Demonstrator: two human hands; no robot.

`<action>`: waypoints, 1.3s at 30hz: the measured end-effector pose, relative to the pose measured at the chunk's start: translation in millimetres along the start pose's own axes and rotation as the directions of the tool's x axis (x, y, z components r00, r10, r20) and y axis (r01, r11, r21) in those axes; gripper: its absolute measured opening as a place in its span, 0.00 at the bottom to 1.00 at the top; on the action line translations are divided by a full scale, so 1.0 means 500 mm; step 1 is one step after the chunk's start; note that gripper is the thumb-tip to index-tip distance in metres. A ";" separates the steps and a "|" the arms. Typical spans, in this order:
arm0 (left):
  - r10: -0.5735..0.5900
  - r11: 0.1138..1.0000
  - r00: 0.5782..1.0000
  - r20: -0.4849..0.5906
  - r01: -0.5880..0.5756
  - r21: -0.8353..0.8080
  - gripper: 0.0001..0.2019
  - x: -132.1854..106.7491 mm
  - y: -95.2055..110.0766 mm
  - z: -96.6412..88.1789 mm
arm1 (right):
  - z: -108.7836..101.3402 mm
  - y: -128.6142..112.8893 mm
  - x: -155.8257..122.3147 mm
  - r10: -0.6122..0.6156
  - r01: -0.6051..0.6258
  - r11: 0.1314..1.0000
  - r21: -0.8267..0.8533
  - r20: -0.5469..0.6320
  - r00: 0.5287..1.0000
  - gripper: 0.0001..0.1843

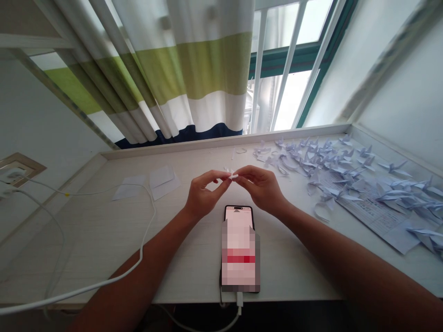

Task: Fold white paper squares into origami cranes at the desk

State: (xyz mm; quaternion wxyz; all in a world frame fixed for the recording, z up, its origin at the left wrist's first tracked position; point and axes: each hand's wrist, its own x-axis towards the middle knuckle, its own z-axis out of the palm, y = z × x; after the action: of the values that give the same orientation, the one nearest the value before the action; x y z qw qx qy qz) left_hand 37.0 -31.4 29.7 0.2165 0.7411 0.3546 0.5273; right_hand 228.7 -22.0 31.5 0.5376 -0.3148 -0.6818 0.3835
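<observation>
**Tiny paper piece pinched between both hands, right over the phone**

So, mid-fold, by the look of it. Small white paper piece (231,174) held up off the tabletop (104,230), caught between both sets of fingertips. Left hand (202,196) pinching its left end, right hand (261,186) pinching its right end, both grips closed on it, thumbs and forefingers nearly touching each other. Long axis of the piece running roughly left to right, from one grip to the other, maybe tipped up a little toward the far side. Too small to tell what fold is on it. Neither hand clearly nearer, pretty much an even split.

Directly below and toward the body: phone (239,249) lying flat, long axis pointing away, plugged into a white cable (145,240) that loops off left toward the wall socket (15,171). Hands hovering just past its far end, not touching it.

Room to move: open tabletop to the left and in front, apart from a couple of flat paper squares (162,180) well off to the left rear. Right side crowded, a big scatter of folded paper cranes (332,166) spread over a printed sheet (374,214), reaching out to the wall. Near edge of the tabletop just behind the phone's bottom end. Window ledge and striped curtain (194,74) closing off the back.
</observation>
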 end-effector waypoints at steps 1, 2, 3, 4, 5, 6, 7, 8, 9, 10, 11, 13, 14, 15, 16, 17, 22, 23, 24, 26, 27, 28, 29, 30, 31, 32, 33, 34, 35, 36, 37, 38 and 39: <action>-0.012 0.998 1.000 0.008 0.013 -0.057 0.08 -0.001 0.000 0.000 | -0.003 -0.002 0.000 -0.066 0.066 0.995 -0.073 0.000 0.998 0.05; -0.013 0.994 1.000 0.011 0.014 -0.106 0.09 -0.001 -0.001 -0.001 | -0.006 -0.005 -0.001 -0.137 0.136 0.981 -0.141 0.005 0.991 0.03; -0.006 0.990 1.000 0.009 0.007 -0.144 0.10 -0.002 -0.002 -0.001 | -0.008 -0.008 -0.001 -0.208 0.205 0.959 -0.196 0.007 0.978 0.03; 0.006 0.985 1.000 -0.001 -0.006 -0.170 0.10 -0.002 -0.004 -0.001 | -0.010 -0.012 -0.001 -0.272 0.266 0.935 -0.237 0.009 0.962 0.03; 0.021 0.982 1.000 -0.014 -0.023 -0.188 0.11 -0.003 -0.005 -0.001 | -0.011 -0.015 -0.001 -0.322 0.313 0.912 -0.264 0.013 0.947 0.04; 0.035 0.979 0.999 -0.029 -0.040 -0.200 0.11 -0.003 -0.007 -0.001 | -0.012 -0.018 -0.001 -0.355 0.346 0.895 -0.280 0.020 0.935 0.05; 0.045 0.976 0.998 -0.046 -0.053 -0.211 0.11 -0.002 -0.008 0.000 | -0.011 -0.021 -0.002 -0.373 0.365 0.886 -0.286 0.027 0.927 0.05; 0.047 0.972 0.997 -0.060 -0.060 -0.226 0.11 -0.002 -0.008 0.001 | -0.010 -0.022 -0.002 -0.375 0.368 0.885 -0.284 0.032 0.926 0.05; 0.039 0.967 0.997 -0.073 -0.056 -0.247 0.10 -0.001 -0.007 0.002 | -0.009 -0.022 -0.002 -0.364 0.359 0.893 -0.272 0.035 0.931 0.04; 0.019 0.961 0.996 -0.083 -0.041 -0.274 0.09 0.000 -0.006 0.004 | -0.006 -0.021 -0.003 -0.340 0.337 0.908 -0.250 0.032 0.940 0.03; -0.015 0.952 0.996 -0.086 -0.012 -0.305 0.07 0.001 -0.005 0.006 | -0.004 -0.019 -0.003 -0.303 0.301 0.929 -0.215 0.023 0.953 0.02; -0.122 0.925 0.988 -0.095 0.078 -0.371 0.06 0.002 0.000 0.011 | 0.002 -0.015 -0.004 -0.197 0.195 0.974 -0.116 -0.007 0.980 0.02; -0.185 0.907 0.977 -0.102 0.130 -0.402 0.06 0.003 0.002 0.013 | 0.004 -0.013 -0.004 -0.137 0.136 0.989 -0.058 -0.024 0.990 0.04; -0.248 0.884 0.963 -0.105 0.180 -0.431 0.08 0.003 0.004 0.015 | 0.006 -0.011 -0.004 -0.080 0.080 0.997 -0.002 -0.043 0.996 0.06; -0.304 0.859 0.947 -0.101 0.227 -0.459 0.10 0.003 0.006 0.016 | 0.007 -0.010 -0.004 -0.029 0.032 0.998 0.046 -0.058 0.998 0.09; -0.348 0.833 0.933 -0.090 0.264 -0.486 0.12 0.003 0.008 0.018 | 0.007 -0.009 -0.003 0.012 -0.006 0.996 0.088 -0.068 0.998 0.10; -0.416 0.787 0.908 -0.048 0.333 -0.519 0.15 0.002 0.010 0.023 | 0.005 -0.009 0.003 0.120 -0.113 0.973 0.201 -0.022 0.993 0.14; -0.418 0.791 0.907 -0.056 0.332 -0.514 0.15 0.002 0.010 0.024 | 0.004 -0.009 0.004 0.131 -0.125 0.970 0.209 -0.018 0.991 0.14; -0.418 0.793 0.906 -0.064 0.330 -0.512 0.15 0.002 0.011 0.026 | 0.005 -0.009 0.004 0.143 -0.135 0.967 0.215 -0.019 0.990 0.15; -0.419 0.793 0.905 -0.078 0.323 -0.516 0.15 0.002 0.013 0.029 | 0.006 -0.010 0.005 0.162 -0.150 0.962 0.229 -0.034 0.986 0.16; -0.419 0.792 0.904 -0.082 0.320 -0.520 0.15 0.002 0.013 0.031 | 0.007 -0.010 0.005 0.172 -0.157 0.958 0.238 -0.043 0.984 0.16; -0.420 0.790 0.904 -0.083 0.320 -0.523 0.15 0.002 0.014 0.032 | 0.008 -0.010 0.005 0.182 -0.163 0.955 0.248 -0.055 0.982 0.16; -0.422 0.789 0.903 -0.081 0.321 -0.524 0.15 0.002 0.015 0.033 | 0.009 -0.010 0.005 0.191 -0.168 0.951 0.258 -0.064 0.980 0.17; -0.423 0.788 0.903 -0.077 0.324 -0.524 0.15 0.002 0.015 0.034 | 0.009 -0.010 0.005 0.199 -0.174 0.948 0.266 -0.070 0.978 0.17; -0.424 0.786 0.903 -0.073 0.327 -0.524 0.15 0.001 0.015 0.034 | 0.009 -0.010 0.005 0.206 -0.180 0.945 0.272 -0.071 0.976 0.18; -0.425 0.786 0.903 -0.068 0.330 -0.523 0.16 0.001 0.015 0.035 | 0.008 -0.009 0.006 0.214 -0.188 0.942 0.277 -0.067 0.975 0.18; -0.426 0.786 0.902 -0.065 0.334 -0.521 0.16 0.001 0.014 0.037 | 0.007 -0.008 0.006 0.222 -0.197 0.938 0.284 -0.057 0.973 0.19; -0.427 0.786 0.902 -0.061 0.337 -0.518 0.16 0.000 0.013 0.038 | 0.006 -0.007 0.007 0.230 -0.208 0.933 0.293 -0.042 0.972 0.20; -0.431 0.784 0.901 -0.057 0.342 -0.518 0.16 0.000 0.012 0.040 | 0.005 -0.005 0.008 0.239 -0.219 0.927 0.306 -0.029 0.971 0.20; -0.438 0.779 0.897 -0.059 0.346 -0.522 0.17 -0.001 0.011 0.042 | 0.004 -0.003 0.008 0.248 -0.227 0.918 0.324 -0.023 0.969 0.21; -0.450 0.771 0.891 -0.065 0.351 -0.531 0.17 -0.001 0.010 0.043 | 0.004 -0.001 0.009 0.259 -0.238 0.909 0.343 -0.015 0.966 0.21; -0.465 0.760 0.882 -0.071 0.357 -0.542 0.17 -0.001 0.008 0.045 | 0.004 0.002 0.009 0.272 -0.252 0.899 0.359 -0.006 0.962 0.21; -0.479 0.751 0.875 -0.074 0.365 -0.550 0.17 -0.002 0.007 0.046 | 0.005 0.004 0.009 0.283 -0.265 0.890 0.370 0.006 0.959 0.20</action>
State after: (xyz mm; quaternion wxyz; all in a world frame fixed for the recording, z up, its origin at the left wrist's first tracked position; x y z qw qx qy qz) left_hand 59.5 -33.2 23.7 0.4836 0.4943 0.3782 0.6154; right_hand 225.5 -17.5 32.0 0.5437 -0.3107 -0.5336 0.5684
